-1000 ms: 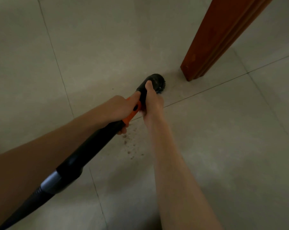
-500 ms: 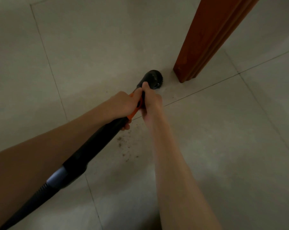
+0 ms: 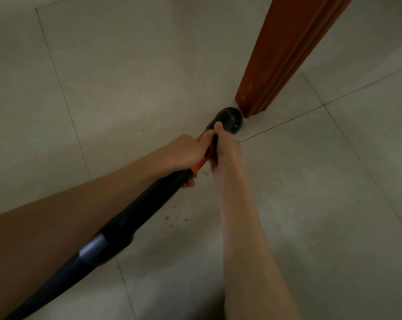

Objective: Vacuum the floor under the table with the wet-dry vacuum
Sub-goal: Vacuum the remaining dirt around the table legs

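Observation:
The black vacuum wand (image 3: 146, 204) runs from the lower left up to the middle, with an orange collar (image 3: 201, 163) near its tip. Its round black brush nozzle (image 3: 228, 117) sits on the floor, touching the foot of the reddish-brown table leg (image 3: 285, 51). My left hand (image 3: 183, 153) grips the wand at the orange collar. My right hand (image 3: 223, 148) grips the wand just ahead of it, thumb lying along the nozzle's neck. Dark crumbs (image 3: 174, 215) lie on the tile under the wand, behind the nozzle.
Pale grey floor tiles (image 3: 103, 77) with thin grout lines fill the view. The ribbed hose (image 3: 63, 273) leaves the frame at the lower left. The table leg rises out of the frame at the upper right.
The nozzle has moved forward and to the right, from a short way off the table leg to right against its foot. Both hands kept their grip.

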